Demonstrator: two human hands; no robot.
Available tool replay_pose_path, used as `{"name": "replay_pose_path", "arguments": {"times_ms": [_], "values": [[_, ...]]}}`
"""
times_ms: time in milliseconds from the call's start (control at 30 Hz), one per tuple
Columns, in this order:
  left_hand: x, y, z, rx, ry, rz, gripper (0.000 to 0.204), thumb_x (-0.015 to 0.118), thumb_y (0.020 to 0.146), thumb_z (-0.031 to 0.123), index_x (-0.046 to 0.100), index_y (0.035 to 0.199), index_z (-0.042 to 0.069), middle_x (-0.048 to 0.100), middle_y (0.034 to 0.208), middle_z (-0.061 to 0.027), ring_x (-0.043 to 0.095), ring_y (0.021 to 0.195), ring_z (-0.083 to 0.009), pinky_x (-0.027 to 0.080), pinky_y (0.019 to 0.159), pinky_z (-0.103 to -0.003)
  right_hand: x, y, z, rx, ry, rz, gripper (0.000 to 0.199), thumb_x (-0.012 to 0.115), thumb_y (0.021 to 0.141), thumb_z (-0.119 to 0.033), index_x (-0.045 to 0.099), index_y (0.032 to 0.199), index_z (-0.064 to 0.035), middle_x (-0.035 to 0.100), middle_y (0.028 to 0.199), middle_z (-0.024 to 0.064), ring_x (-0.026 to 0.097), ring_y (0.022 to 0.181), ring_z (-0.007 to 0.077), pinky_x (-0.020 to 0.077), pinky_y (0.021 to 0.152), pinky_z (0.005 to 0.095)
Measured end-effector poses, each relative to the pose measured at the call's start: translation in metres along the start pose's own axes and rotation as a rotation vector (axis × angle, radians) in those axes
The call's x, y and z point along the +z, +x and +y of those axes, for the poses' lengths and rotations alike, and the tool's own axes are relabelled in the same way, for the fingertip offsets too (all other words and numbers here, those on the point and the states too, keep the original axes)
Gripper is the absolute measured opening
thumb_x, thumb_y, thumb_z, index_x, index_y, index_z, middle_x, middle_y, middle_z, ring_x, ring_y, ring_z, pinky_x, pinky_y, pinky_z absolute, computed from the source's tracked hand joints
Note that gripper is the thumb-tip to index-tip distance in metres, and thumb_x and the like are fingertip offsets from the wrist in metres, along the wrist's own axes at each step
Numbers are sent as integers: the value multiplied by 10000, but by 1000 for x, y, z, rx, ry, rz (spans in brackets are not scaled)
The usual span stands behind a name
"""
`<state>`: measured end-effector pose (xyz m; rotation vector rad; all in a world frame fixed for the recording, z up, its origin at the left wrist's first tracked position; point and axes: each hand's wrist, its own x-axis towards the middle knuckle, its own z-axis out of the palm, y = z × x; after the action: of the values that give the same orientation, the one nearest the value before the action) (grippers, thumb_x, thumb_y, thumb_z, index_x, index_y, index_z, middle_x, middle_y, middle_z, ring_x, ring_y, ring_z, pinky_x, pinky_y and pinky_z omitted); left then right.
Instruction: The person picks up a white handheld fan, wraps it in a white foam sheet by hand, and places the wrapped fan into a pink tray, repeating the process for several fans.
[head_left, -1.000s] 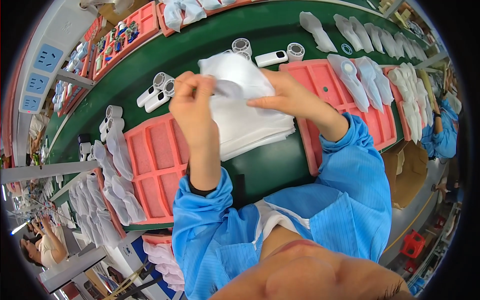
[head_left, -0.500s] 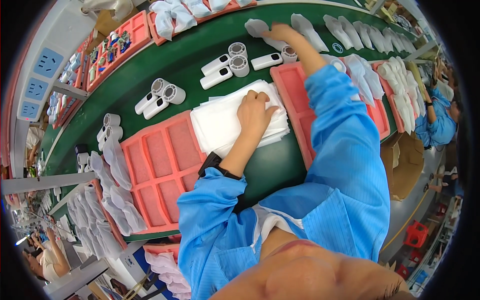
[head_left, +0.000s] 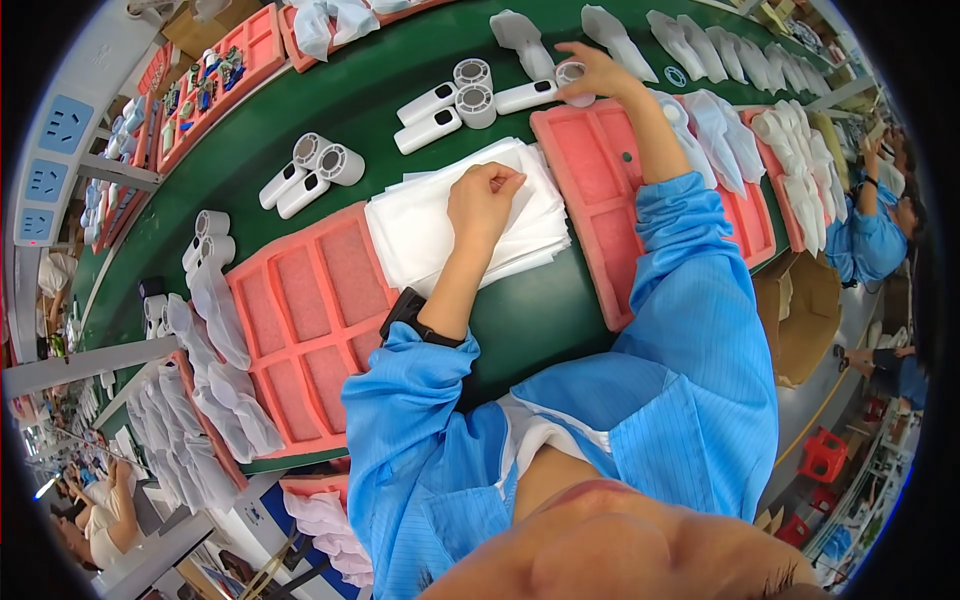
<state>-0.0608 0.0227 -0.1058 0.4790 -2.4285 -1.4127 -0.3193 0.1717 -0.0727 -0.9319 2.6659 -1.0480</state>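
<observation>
My left hand [head_left: 487, 207] is over a stack of thin white sheets or sleeves [head_left: 420, 235], its thumb and fingertips pinched together; whether a sheet edge is between them is too small to tell. Farther off to the right, my right hand [head_left: 605, 75] has its fingers around the round end of a white handheld device [head_left: 527, 96], which lies on the green table. Just left of it, more such devices [head_left: 430, 130] lie grouped, with ring-shaped ends. A wrapped device [head_left: 522, 38] in a translucent white sleeve lies beyond my right hand.
Pink compartment trays [head_left: 330, 290] flank the stack, another tray [head_left: 590, 190] being on the right. Wrapped devices [head_left: 715, 140] fill trays at right and lower left [head_left: 235, 410]. More wrapped ones [head_left: 690, 45] line the far edge. A co-worker [head_left: 875, 235] is at the far right.
My right hand has come back from the far wrapped device to the round end of a bare one. My left hand has gone from lying spread on the sheets to a pinch.
</observation>
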Motion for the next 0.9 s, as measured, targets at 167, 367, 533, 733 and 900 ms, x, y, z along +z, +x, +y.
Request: {"name": "replay_pose_path", "arguments": {"times_ms": [167, 367, 533, 733, 900], "values": [[19, -3, 8, 213, 405, 155, 164, 724, 773, 243, 700, 820, 88, 662, 780, -74, 636, 711, -217, 482, 625, -315, -2, -5, 31, 154, -15, -72, 725, 768, 545, -164, 533, 1216, -21, 633, 1053, 138, 618, 941, 247, 484, 828, 301], [3, -1, -4, 75, 228, 71, 150, 724, 773, 208, 693, 847, 81, 661, 785, -81, 620, 681, -199, 476, 612, -307, -29, -34, -61, -87, 93, 232, 616, 712, 597, -165, 544, 1175, -32, 617, 1007, 86, 583, 910, 174, 466, 804, 270], [-27, 3, 11, -118, -438, 4, 129, 713, 803, 154, 673, 802, 31, 637, 777, -39, 580, 644, -145, 459, 597, -277, -75, -95, -102, -266, 199, 181, 555, 658, 612, -120, 535, 1147, -32, 600, 969, 50, 556, 901, 129, 450, 819, 255], [-67, -11, 41, -172, -740, 71, 101, 666, 863, 131, 656, 860, 30, 615, 795, 11, 551, 701, -76, 451, 634, -232, -32, -111, -147, -429, 338, -41, 544, 633, 601, -58, 537, 1136, -33, 590, 1028, 56, 558, 947, 144, 443, 854, 269], [-81, -20, 63, 9, -1004, 210, 49, 632, 883, 100, 635, 888, 52, 619, 841, -6, 557, 750, -83, 453, 663, -235, 14, -111, -160, -746, 256, -20, 611, 669, 574, 27, 561, 1173, -30, 567, 1079, 107, 561, 987, 224, 455, 855, 306]]}}
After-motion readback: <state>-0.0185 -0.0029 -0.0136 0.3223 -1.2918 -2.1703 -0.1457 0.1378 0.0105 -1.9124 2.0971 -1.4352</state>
